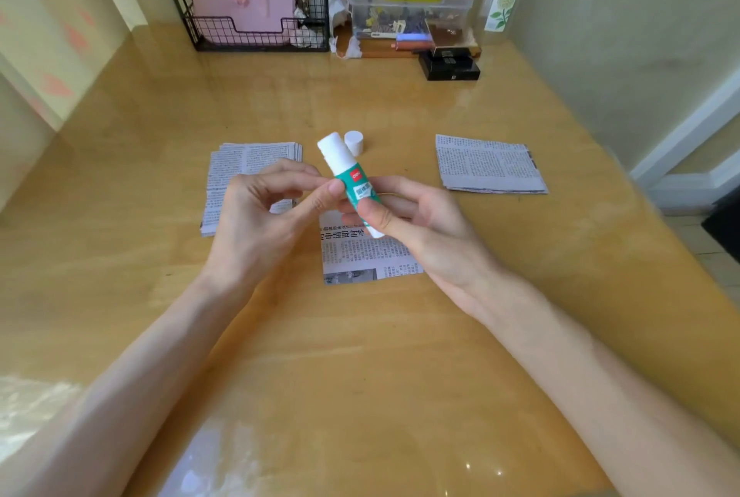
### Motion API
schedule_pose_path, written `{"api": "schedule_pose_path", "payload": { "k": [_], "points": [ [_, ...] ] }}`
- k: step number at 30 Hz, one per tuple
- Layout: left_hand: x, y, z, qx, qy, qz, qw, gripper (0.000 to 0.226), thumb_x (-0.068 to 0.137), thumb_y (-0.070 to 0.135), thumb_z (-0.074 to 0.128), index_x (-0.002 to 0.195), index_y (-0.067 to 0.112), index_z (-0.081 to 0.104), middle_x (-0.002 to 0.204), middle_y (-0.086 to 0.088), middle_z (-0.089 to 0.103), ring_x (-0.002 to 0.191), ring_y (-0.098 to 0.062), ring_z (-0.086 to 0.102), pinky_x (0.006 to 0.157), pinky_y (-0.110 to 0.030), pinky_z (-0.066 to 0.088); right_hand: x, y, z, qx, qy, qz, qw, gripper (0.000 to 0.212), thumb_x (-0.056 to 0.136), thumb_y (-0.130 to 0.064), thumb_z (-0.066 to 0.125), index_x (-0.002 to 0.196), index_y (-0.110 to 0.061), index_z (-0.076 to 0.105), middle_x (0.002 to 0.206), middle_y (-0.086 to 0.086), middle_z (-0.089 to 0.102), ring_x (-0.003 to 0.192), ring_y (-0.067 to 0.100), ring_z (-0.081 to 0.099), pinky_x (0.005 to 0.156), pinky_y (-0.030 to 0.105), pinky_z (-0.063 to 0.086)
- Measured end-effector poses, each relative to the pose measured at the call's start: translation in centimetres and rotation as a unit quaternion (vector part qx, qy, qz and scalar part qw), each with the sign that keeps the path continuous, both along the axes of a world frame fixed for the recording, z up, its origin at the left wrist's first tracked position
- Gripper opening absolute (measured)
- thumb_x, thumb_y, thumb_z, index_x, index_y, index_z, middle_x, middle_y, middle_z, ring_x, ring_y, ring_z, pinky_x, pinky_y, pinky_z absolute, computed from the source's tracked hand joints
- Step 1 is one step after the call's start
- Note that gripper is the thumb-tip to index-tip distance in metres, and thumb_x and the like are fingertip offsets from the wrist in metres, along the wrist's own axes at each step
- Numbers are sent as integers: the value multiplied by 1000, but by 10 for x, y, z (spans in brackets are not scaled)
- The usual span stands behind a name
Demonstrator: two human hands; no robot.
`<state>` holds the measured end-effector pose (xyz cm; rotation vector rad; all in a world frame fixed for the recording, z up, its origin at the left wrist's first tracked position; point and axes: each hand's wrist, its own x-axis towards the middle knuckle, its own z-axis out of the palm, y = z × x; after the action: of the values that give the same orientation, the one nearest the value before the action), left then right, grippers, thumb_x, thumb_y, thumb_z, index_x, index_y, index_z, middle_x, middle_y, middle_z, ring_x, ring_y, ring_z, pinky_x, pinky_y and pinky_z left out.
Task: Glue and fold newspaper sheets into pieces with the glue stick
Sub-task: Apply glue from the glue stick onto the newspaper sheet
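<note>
A green and white glue stick (349, 176) is held tilted above the table, its white upper end pointing away from me. My right hand (416, 220) grips its lower end between thumb and fingers. My left hand (264, 212) pinches the stick's middle with thumb and forefinger. A white cap (354, 142) stands on the table just behind the stick. Under my hands lies a single newspaper sheet (366, 256). A stack of newspaper sheets (244, 168) lies to the left, partly hidden by my left hand. Another flat newspaper stack (488, 165) lies to the right.
The wooden table (360, 356) has a black wire rack (256, 30) with a pink case at the back left. A wooden shelf with a clear plastic box (408, 8) and black boxes (450, 64) stands at the back. A wall (620, 36) borders the right.
</note>
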<state>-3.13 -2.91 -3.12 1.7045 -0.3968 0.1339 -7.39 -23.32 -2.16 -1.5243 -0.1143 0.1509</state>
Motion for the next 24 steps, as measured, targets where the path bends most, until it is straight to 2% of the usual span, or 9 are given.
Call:
{"api": "schedule_pose_path", "payload": {
  "k": [2,5,9,12,17,20,24],
  "points": [
    [1,1,0,-13,6,13,1000,6,87,31,80,90,27,83,96,-5,74,86,-14,65,77,-35,49,8,3,-1,-61,-48,-27,997,29,93,-15,81,119,-8,73,107,5,80,102,13,74,98,31,58],
    [4,2,-1,9,-11,13,1000,10,89,34,79,99,32,81,102,4,75,97,-17,68,83,-46,54,23,5,-1,-140,-111,-51,983,27,85,-14,89,108,-8,77,94,4,78,84,20,71,83,37,58],
    [8,3,-4,70,-35,33,996,21,94,33,76,115,37,76,111,8,72,110,-17,66,97,-44,55,50,5,0,-190,-145,-94,966,22,84,-20,89,101,-24,76,89,-12,77,78,4,68,75,24,56],
    [12,9,-4,92,-45,55,993,23,95,28,76,118,31,75,115,7,71,114,-15,64,100,-41,53,71,5,-4,-210,-148,-117,959,22,84,-22,89,101,-26,75,87,-18,75,76,-1,67,72,17,52],
    [17,17,0,133,-66,98,984,21,96,23,76,115,31,74,116,13,69,114,-6,62,99,-27,49,100,4,-15,-245,-144,-152,947,22,83,-27,89,100,-26,76,86,-16,76,76,2,69,71,20,51],
    [21,21,-1,141,-68,109,982,23,96,21,76,116,31,73,116,16,67,112,-6,62,99,-29,49,110,-5,-19,-252,-144,-182,940,21,83,-26,89,99,-28,75,85,-20,75,74,2,68,65,11,45],
    [23,21,-3,151,-71,109,980,23,95,21,77,116,30,73,117,12,67,114,-9,62,100,-38,51,115,-15,-21,-265,-146,-204,931,24,84,-24,88,104,-22,75,84,-22,73,69,-7,65,62,7,40]
  ]
}}
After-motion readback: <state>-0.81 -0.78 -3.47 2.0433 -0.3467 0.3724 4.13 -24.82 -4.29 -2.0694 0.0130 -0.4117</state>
